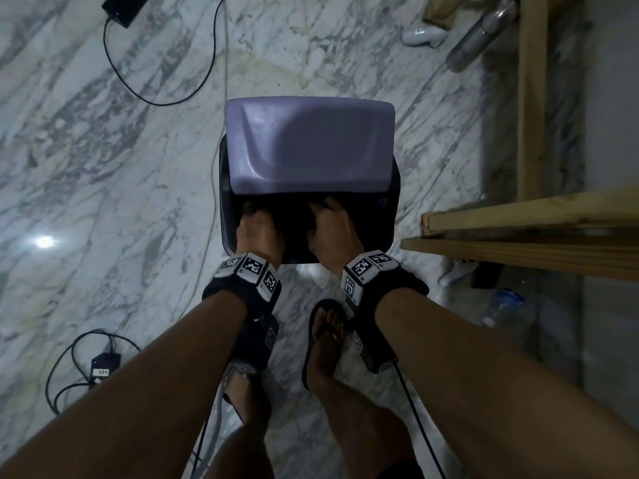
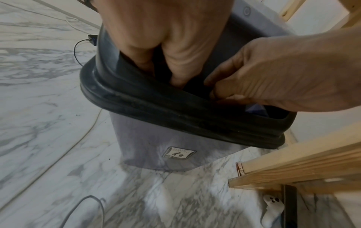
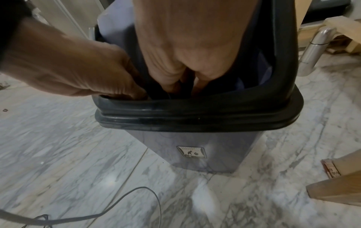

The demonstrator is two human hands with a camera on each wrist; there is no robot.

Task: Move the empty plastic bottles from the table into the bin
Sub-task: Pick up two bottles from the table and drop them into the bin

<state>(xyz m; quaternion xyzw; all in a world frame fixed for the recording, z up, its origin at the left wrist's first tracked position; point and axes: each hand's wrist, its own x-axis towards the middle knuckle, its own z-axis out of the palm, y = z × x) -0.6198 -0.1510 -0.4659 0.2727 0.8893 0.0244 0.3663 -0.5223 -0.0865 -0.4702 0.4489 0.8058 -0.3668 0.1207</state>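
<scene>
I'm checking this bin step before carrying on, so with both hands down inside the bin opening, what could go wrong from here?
1. The swing lid hangs tilted just above the left hand and right hand; it might swing back onto the fingers.
2. Both hands reach into the bin, whose dark inside hides whatever they hold; something could snag on the black rim.
3. A cable lies on the floor by the feet, a possible trip hazard.
</scene>
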